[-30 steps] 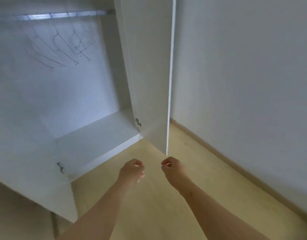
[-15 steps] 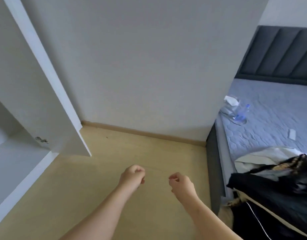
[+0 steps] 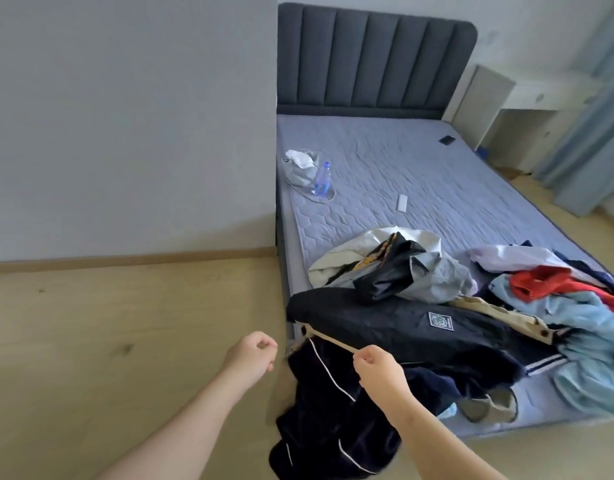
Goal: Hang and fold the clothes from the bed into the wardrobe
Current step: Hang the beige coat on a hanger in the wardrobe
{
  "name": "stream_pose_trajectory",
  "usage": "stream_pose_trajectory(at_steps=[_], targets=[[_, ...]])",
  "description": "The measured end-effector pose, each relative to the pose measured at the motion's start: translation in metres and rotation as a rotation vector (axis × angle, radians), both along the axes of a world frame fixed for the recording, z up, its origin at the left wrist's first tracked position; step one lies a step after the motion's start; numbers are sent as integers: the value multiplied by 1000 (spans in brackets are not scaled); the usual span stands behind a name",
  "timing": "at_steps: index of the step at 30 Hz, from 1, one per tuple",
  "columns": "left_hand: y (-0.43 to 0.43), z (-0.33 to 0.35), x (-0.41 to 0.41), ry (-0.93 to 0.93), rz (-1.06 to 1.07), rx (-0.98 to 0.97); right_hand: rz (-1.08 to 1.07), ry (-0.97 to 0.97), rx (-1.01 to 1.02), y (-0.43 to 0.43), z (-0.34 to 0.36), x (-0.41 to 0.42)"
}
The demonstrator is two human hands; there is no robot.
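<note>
One heap of clothes (image 3: 527, 299) sits on the near end of the bed (image 3: 437, 174), several garments tangled, exact count unclear. One black jacket (image 3: 385, 323) lies at the near corner. One navy garment (image 3: 319, 410) with white piping hangs off the edge. Two hands: left hand (image 3: 251, 355) and right hand (image 3: 378, 374) are both curled into fists and hold nothing. The right one is in front of the navy garment. Further up the mattress: one bottle (image 3: 322, 180), one grey bag (image 3: 300, 168), one white remote (image 3: 401, 202), one dark flat item (image 3: 447, 140).
</note>
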State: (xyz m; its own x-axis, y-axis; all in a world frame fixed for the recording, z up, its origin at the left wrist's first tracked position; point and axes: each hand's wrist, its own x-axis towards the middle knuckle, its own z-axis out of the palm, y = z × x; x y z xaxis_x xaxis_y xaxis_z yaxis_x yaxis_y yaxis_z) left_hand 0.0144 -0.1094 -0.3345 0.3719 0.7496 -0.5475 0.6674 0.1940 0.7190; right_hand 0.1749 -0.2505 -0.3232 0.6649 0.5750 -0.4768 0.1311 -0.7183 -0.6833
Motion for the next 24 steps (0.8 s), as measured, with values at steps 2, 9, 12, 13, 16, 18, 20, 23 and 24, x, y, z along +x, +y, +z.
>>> stream_pose_trajectory(at_steps=[2,9,12,13,16,18,20,23,24], targets=[[-7,2,29,2,-51,11,-47,1,-7,-16,-2,24],[-4,2,111,-40,-142,-6,-123,7,-29,-17,-7,77],[8,0,139,-31,-162,-5,-142,42,-30,-12,-6,96],[12,-3,148,-28,-162,-6,-148,48,-25,-11,-5,104],[18,-9,178,-13,-181,-28,-183,46,-24,-14,-6,135],[17,-15,198,10,-220,-12,-219,54,-14,-19,-10,156],[17,-20,221,36,-234,20,-236,61,-23,-21,-16,182],[14,-26,263,70,-270,44,-212,85,-61,-21,-28,225],[11,-29,277,78,-272,43,-202,96,-66,-22,-33,239]])
